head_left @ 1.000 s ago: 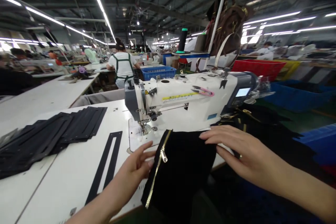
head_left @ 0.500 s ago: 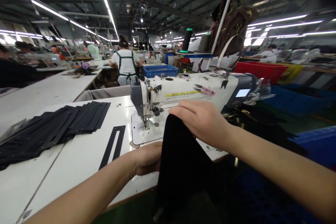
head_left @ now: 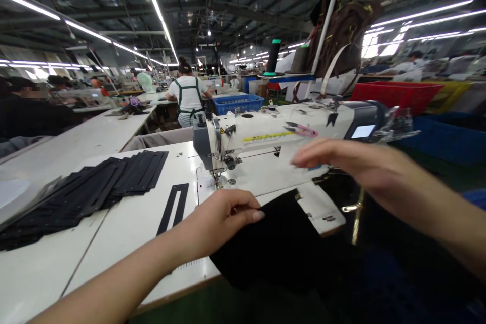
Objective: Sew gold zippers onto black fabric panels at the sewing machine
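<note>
Left hand (head_left: 224,220) pinches black cloth (head_left: 279,238); right hand (head_left: 351,162) outstretched; far blue basket (head_left: 239,105), contents unclear.

My R hand (head_left: 341,161), R of ctr, is blurred; its forearm's cut by the R edge. My L hand (head_left: 222,217), mid-frame, hides pt. of the black cloth (head_left: 271,243); cloth's bottom fades into dark, lower ctr. Machine screen (head_left: 363,131) txt, mid-R, too sm. to read.
</note>
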`<state>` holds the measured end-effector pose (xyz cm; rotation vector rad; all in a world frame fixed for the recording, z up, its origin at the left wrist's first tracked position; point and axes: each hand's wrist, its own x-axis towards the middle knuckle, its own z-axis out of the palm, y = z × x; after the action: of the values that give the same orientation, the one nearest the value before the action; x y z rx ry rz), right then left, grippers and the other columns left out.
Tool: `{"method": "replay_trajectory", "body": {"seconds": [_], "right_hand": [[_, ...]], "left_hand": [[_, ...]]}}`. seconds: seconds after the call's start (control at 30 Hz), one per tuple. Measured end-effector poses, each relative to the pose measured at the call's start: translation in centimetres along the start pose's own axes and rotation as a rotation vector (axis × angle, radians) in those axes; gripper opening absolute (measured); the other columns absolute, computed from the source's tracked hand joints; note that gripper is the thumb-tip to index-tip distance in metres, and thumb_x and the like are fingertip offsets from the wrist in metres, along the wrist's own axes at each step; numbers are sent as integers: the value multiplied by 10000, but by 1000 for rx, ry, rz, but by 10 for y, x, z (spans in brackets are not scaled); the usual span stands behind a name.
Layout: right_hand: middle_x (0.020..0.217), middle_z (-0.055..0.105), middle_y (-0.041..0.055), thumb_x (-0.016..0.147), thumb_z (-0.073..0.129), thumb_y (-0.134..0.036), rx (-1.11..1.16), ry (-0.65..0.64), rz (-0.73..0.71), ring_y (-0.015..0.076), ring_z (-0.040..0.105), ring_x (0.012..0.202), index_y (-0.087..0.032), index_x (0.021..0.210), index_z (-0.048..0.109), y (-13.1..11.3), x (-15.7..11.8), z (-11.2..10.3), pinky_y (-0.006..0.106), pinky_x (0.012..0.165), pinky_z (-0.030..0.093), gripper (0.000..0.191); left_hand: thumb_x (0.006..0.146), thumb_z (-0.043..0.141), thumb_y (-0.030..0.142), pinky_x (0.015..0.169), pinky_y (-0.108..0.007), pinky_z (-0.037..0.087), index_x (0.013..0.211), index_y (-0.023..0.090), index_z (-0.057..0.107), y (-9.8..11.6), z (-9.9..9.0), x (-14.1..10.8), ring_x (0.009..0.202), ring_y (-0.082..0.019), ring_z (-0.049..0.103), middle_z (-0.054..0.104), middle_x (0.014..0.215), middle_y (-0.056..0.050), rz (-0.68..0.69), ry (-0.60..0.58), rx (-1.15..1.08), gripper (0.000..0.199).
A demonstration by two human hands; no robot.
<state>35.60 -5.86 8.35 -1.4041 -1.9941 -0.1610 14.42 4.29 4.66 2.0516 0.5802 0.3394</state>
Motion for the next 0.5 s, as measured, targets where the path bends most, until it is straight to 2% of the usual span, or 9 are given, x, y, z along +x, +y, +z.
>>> {"method": "replay_trajectory", "body": {"seconds": [0.07,0.1,0.13,0.17,0.23,0.3,0.37,0.43,0.5], "right_hand": [[772,657,33,796,459,-600,138,-149,127,166,620,672,-195,847,628,6,3,16,253,584,508,442],[705,649,15,774,554,-517,222,-214,162,160,608,631,-192,791,628,7,4,24,245,558,498,333],[639,631,-6,780,581,-435,245,-218,193,146,590,586,-197,721,619,8,4,29,232,532,482,248],[611,618,-15,791,580,-373,242,-189,202,139,576,566,-199,683,610,8,4,32,226,519,469,207],[640,621,-13,796,580,-299,164,-21,164,140,572,582,-199,688,600,6,3,28,231,534,458,149],[702,627,6,805,574,-256,24,162,31,152,578,632,-194,735,595,0,-1,17,252,582,454,96],[738,621,23,838,530,-228,-133,250,-163,168,569,671,-194,815,596,-8,-9,9,283,618,440,77],[741,616,35,878,437,-187,-253,238,-388,181,554,677,-189,897,596,-19,-21,16,313,626,425,160],[724,616,49,879,359,-118,-309,146,-588,187,546,648,-162,907,602,-30,-35,44,330,606,414,248]], "left_hand": [[803,535,254,610,-213,348,721,164,609,12,-1,-5,659,-118,485,557,662,33,54,63,127,143],[794,552,254,613,-213,359,734,168,619,14,-1,-8,663,-122,500,577,675,30,53,82,157,125],[779,575,257,610,-213,369,747,170,625,14,-2,-11,660,-124,510,590,680,29,36,94,170,106],[763,598,254,608,-213,379,755,170,630,11,-2,-14,658,-126,518,599,687,27,14,102,177,90],[747,616,213,606,-215,399,762,171,632,3,-4,-18,663,-131,536,613,703,20,2,125,214,48],[755,599,162,613,-224,412,761,172,627,-5,-7,-16,682,-138,550,618,721,10,69,225,331,31],[783,571,152,652,-248,427,797,170,618,-14,-10,-10,743,-156,562,625,789,-13,200,392,510,52],[825,527,178,700,-286,437,854,163,607,-28,-14,-4,805,-176,567,628,888,-45,326,528,739,86],[865,455,181,718,-320,448,897,153,600,-50,-18,-1,820,-188,579,629,958,-71,383,542,972,151]]}}
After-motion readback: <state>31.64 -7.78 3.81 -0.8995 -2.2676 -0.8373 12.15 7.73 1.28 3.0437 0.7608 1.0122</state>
